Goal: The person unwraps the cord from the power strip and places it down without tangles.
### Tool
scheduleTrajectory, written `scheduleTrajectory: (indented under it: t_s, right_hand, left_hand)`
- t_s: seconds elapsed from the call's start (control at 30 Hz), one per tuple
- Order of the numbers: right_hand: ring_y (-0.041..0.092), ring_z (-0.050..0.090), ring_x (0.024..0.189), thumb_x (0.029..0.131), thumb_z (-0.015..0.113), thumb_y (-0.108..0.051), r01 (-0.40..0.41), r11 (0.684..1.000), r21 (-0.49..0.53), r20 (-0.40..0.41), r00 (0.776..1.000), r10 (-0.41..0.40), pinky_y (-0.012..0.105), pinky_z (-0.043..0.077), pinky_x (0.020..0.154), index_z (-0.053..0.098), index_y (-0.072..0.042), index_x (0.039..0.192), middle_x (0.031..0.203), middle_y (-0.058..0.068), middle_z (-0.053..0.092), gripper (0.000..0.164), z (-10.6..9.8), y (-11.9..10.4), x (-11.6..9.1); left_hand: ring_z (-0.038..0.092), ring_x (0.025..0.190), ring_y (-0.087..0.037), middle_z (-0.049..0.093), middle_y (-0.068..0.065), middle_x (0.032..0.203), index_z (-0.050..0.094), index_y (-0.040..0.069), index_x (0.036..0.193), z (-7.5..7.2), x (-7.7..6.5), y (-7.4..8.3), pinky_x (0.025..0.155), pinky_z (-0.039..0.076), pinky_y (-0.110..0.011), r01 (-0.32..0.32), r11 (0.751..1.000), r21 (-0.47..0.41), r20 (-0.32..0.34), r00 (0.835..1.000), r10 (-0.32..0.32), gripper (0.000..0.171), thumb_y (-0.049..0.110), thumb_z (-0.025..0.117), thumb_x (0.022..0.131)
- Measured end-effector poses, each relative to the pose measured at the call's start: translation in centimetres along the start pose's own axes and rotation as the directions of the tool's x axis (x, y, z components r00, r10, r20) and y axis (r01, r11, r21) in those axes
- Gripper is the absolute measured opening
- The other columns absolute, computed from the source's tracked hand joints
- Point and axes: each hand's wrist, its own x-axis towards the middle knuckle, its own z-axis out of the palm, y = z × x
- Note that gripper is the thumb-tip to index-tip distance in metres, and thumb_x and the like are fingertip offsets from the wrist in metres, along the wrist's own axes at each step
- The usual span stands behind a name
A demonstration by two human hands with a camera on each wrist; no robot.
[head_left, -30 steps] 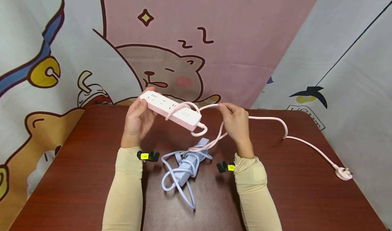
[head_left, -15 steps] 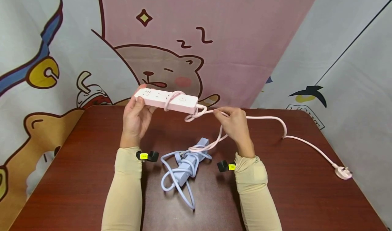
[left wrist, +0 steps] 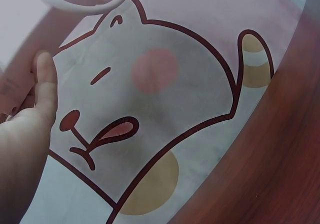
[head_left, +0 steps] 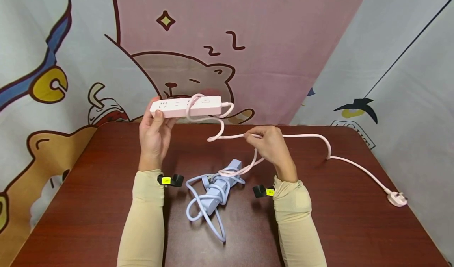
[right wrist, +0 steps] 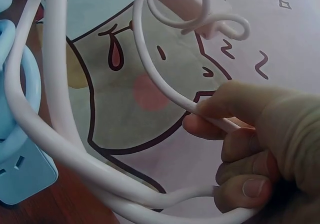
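Observation:
My left hand [head_left: 154, 139] grips the left end of a white and pink power strip [head_left: 209, 106], held up above the table's far edge. A loop of its pink cord [head_left: 232, 137] wraps around the strip near its right end. That cord is pinched between thumb and forefinger of my right hand [head_left: 267, 143], and the other fingers curl on more of it, as the right wrist view shows. From there the cord runs right to a plug [head_left: 397, 199] on the table. Below, between my forearms, lies a blue power strip [head_left: 213, 198] with its own cord wound around it.
The dark red-brown table [head_left: 88, 204] spans the view. Behind it hangs a curtain [head_left: 269, 54] printed with cartoon animals. A slack doubled length of pink cord rests over the far end of the blue strip.
The pink strip has swung from slanting down rightward to nearly level, its right end rising. More cord hangs between strip and right hand. My right hand has dropped slightly.

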Motion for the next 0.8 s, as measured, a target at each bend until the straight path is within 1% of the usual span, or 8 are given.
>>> scheduleTrajectory:
  t_s: [0.13,0.2,0.3,0.4,0.5,0.6,0.7,0.8]
  right_hand:
    - [0.014,0.069,0.080,0.090,0.073,-0.021,0.011,1.000,0.011,0.027,1.000,-0.012,0.029,0.054,0.072,0.083,-0.012,0.095,0.090,0.003,0.080,0.014,-0.12,-0.08,-0.06]
    - [0.014,0.069,0.081,0.091,0.073,-0.022,0.022,1.000,0.016,0.024,0.999,-0.022,0.028,0.054,0.073,0.083,-0.012,0.096,0.091,0.003,0.080,0.014,-0.18,-0.12,-0.07]
    - [0.015,0.069,0.081,0.092,0.073,-0.023,0.044,0.999,0.018,0.000,0.999,-0.044,0.029,0.054,0.075,0.082,-0.011,0.099,0.093,0.005,0.080,0.017,-0.22,-0.13,-0.01]
    - [0.017,0.069,0.083,0.094,0.071,-0.024,0.070,0.997,0.016,-0.028,0.997,-0.069,0.031,0.054,0.077,0.081,-0.009,0.102,0.095,0.007,0.080,0.020,-0.17,-0.06,0.05]
    - [0.018,0.067,0.082,0.097,0.068,-0.022,0.084,0.996,0.029,-0.049,0.995,-0.082,0.031,0.052,0.077,0.080,-0.006,0.103,0.094,0.009,0.079,0.021,-0.16,-0.04,0.06]
    - [0.019,0.062,0.078,0.100,0.064,-0.021,0.080,0.995,0.061,-0.081,0.994,-0.075,0.028,0.049,0.073,0.078,-0.004,0.102,0.092,0.012,0.077,0.022,-0.16,-0.09,0.06]
    - [0.019,0.060,0.080,0.103,0.059,-0.022,0.058,0.994,0.096,-0.111,0.993,-0.047,0.025,0.047,0.073,0.076,-0.004,0.101,0.092,0.013,0.076,0.025,-0.17,-0.17,0.04]
    - [0.019,0.062,0.084,0.105,0.056,-0.025,0.029,0.992,0.123,-0.139,0.990,-0.012,0.022,0.047,0.074,0.075,-0.003,0.101,0.093,0.013,0.075,0.029,-0.21,-0.35,0.00]
  left_hand:
    - [0.069,0.103,-0.018,0.063,-0.011,0.124,0.043,-0.001,0.146,0.00,0.02,0.02,0.093,0.059,-0.034,0.010,1.000,0.008,-0.028,1.000,-0.010,0.055,0.014,0.064,0.097]
    - [0.068,0.103,-0.018,0.062,-0.011,0.125,0.041,-0.001,0.147,-0.02,0.06,-0.05,0.092,0.060,-0.033,0.009,1.000,0.018,-0.035,0.999,-0.009,0.057,0.013,0.064,0.097]
    - [0.066,0.104,-0.018,0.059,-0.010,0.126,0.046,0.002,0.143,-0.04,0.19,-0.18,0.091,0.060,-0.032,0.001,0.998,0.056,-0.046,0.999,0.002,0.049,0.012,0.063,0.098]
    - [0.065,0.104,-0.017,0.058,-0.009,0.124,0.052,0.008,0.137,-0.11,0.22,-0.31,0.090,0.059,-0.031,-0.005,0.993,0.114,-0.057,0.998,0.011,0.040,0.011,0.062,0.098]
    - [0.064,0.103,-0.016,0.058,-0.007,0.124,0.052,0.011,0.137,-0.18,0.21,-0.36,0.089,0.058,-0.030,0.006,0.985,0.171,-0.062,0.998,0.004,0.039,0.010,0.060,0.099]
    - [0.062,0.106,-0.015,0.056,-0.007,0.129,0.046,0.010,0.145,-0.24,0.20,-0.35,0.091,0.057,-0.028,0.033,0.972,0.234,-0.052,0.998,-0.021,0.046,0.010,0.058,0.100]
    - [0.059,0.113,-0.014,0.054,-0.006,0.135,0.036,0.006,0.155,-0.25,0.19,-0.29,0.094,0.056,-0.026,0.057,0.954,0.296,-0.043,0.998,-0.046,0.056,0.010,0.055,0.102]
    - [0.057,0.116,-0.015,0.052,-0.006,0.139,0.029,0.004,0.158,-0.26,0.13,-0.22,0.096,0.056,-0.026,0.069,0.944,0.322,-0.042,0.997,-0.058,0.061,0.010,0.054,0.103]
